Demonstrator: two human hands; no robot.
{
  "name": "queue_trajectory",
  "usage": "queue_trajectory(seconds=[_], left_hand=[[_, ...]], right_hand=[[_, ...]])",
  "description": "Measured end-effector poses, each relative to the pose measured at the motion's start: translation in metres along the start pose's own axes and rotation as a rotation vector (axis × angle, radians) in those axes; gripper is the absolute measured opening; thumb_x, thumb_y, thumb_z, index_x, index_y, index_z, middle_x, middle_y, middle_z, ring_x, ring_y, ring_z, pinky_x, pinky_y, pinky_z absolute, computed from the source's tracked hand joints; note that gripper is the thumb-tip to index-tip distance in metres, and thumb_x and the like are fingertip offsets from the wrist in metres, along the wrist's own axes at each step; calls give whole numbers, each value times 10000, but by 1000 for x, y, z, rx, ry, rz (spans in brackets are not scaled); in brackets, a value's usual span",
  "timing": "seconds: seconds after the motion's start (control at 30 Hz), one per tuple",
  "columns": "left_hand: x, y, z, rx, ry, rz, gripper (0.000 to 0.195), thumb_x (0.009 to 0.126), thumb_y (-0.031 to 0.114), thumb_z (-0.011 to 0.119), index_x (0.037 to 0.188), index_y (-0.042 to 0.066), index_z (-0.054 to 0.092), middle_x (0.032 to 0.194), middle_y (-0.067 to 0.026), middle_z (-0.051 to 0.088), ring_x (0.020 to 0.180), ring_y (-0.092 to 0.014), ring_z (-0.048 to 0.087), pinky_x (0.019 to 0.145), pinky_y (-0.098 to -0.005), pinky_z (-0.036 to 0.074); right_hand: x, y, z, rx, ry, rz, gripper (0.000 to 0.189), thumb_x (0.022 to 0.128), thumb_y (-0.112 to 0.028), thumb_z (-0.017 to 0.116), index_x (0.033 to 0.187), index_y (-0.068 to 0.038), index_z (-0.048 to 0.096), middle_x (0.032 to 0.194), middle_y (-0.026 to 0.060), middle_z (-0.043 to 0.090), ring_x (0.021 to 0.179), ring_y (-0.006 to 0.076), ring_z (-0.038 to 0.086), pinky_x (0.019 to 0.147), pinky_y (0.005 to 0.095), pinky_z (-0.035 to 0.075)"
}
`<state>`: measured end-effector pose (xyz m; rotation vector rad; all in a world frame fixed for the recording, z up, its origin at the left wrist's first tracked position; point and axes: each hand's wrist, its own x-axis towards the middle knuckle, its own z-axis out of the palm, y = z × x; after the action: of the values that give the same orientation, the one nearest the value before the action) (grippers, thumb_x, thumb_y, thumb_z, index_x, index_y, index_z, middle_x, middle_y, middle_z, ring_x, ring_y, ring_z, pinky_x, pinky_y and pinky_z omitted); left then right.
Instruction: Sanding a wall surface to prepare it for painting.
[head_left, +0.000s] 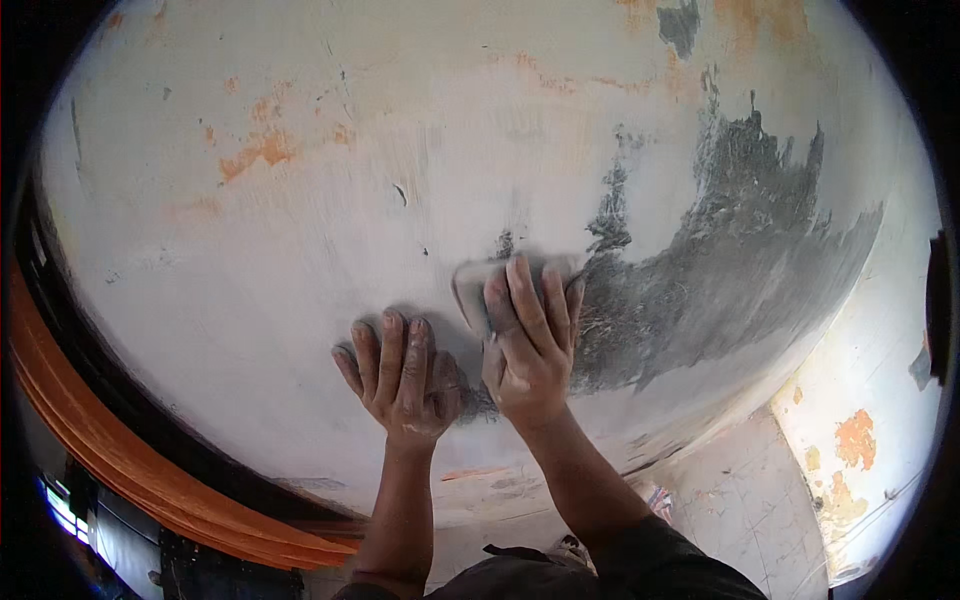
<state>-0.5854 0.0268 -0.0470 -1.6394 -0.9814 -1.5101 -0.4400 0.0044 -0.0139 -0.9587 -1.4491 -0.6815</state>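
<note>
A plastered wall (240, 285) fills most of the view, whitish with worn spots. My right hand (532, 345) presses a flat, pale pad (470, 292) against it, fingers spread over the pad's face. The pad looks like a sanding block or folded sandpaper; the hand hides much of it. A rough dark grey patch (720, 285) of bare surface begins beside this hand and stretches right. Lower and to the left, my left hand (405, 382) rests on the wall with fingers apart and holds nothing.
Orange fabric (150, 487), apparently a curtain, hangs along the lower left beside a dark edge. An adjoining wall (847, 375) with peeling paint meets this one at right. The floor (727, 510) shows below, with a small colourful scrap (660, 502) near the wall's base.
</note>
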Motion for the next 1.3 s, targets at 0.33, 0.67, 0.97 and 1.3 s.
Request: queue_trajectory(seconds=[0.33, 0.67, 0.97, 1.3], left_hand=[[-23, 1, -1, -13, -25, 3, 423, 942, 287, 534, 1266, 37, 640, 1433, -156, 528, 1457, -376, 295, 1208, -547, 66], [-23, 7, 1, -64, 4, -48, 422, 928, 283, 544, 1245, 31, 661, 1444, -150, 519, 1464, -373, 281, 1209, -540, 35], [-25, 10, 4, -68, 29, -43, 418, 933, 272, 525, 1239, 21, 660, 1438, -169, 520, 1467, -382, 271, 1206, -551, 31], [-24, 7, 3, -51, 7, -54, 406, 941, 280, 519, 1228, 32, 666, 1437, -161, 524, 1464, -379, 279, 1208, -553, 38]], right_hand=[[51, -5, -1, -66, 42, -64, 482, 840, -44, 545, 1305, -119, 645, 1458, 101, 518, 1426, 339, 369, 1188, 562, 149], [36, -9, 2, -86, 50, -36, 482, 831, -41, 566, 1300, -112, 648, 1460, 94, 516, 1417, 335, 382, 1186, 546, 178], [-21, -4, 2, -33, -7, 2, 511, 821, -73, 627, 1321, -178, 632, 1494, 43, 478, 1436, 282, 352, 1200, 559, 157], [30, -6, 1, -24, 28, -28, 465, 855, -27, 556, 1296, -136, 656, 1453, 77, 522, 1413, 325, 387, 1183, 536, 196]])
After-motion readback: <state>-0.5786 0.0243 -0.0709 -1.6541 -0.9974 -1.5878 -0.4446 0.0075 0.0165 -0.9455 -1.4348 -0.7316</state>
